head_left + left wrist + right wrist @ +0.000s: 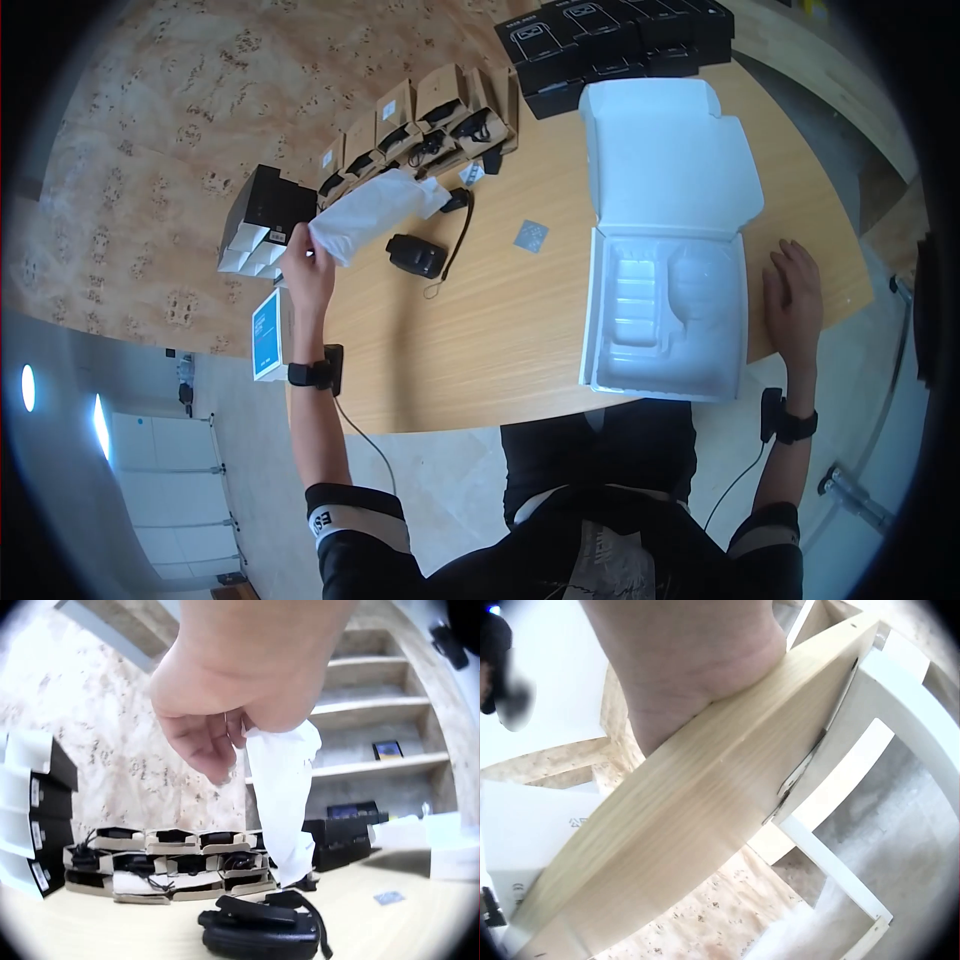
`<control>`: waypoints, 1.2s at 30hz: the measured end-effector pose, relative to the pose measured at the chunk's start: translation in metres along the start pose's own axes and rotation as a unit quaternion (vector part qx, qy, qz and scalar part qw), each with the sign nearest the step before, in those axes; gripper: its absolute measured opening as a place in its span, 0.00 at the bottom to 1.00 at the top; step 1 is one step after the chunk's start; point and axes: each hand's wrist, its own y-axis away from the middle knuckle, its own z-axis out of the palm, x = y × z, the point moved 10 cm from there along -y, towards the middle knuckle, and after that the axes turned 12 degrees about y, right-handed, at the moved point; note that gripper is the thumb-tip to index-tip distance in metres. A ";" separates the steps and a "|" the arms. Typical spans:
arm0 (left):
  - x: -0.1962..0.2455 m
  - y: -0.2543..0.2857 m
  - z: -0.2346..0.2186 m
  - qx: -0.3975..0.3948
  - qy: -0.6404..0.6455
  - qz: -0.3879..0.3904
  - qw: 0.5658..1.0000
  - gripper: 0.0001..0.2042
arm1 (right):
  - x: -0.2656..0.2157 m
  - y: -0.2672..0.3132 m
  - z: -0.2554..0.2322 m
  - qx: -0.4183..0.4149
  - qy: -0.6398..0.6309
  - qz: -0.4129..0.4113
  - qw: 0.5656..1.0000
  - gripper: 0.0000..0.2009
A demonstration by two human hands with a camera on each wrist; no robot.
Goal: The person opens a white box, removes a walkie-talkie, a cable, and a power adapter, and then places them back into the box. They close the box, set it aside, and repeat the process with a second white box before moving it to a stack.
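My left hand (308, 268) pinches one end of a thin white bag (375, 212) and holds it over the left part of the table. The bag hangs down from the fingers in the left wrist view, in front of the rows of cartons. Below it lies a black handheld device (417, 256) with a wrist strap (460, 240) beside it. My right hand (795, 290) rests on the table's right edge, fingers loosely extended and holding nothing. Just left of that hand, an open white box (742, 310) shows its moulded tray (632, 352) and raised lid (655, 150).
Open brown cartons (440, 95) with black devices and cords line the back left. Black boxes (615, 40) are stacked at the back. On the left stand a black-and-white box stack (262, 215) and a blue-and-white box (268, 335). A small grey packet (531, 236) lies mid-table.
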 end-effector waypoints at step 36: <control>0.018 0.230 -0.073 0.202 0.163 -0.313 0.913 0.04 | -0.541 -0.057 0.162 -0.347 0.035 -0.268 0.898 0.24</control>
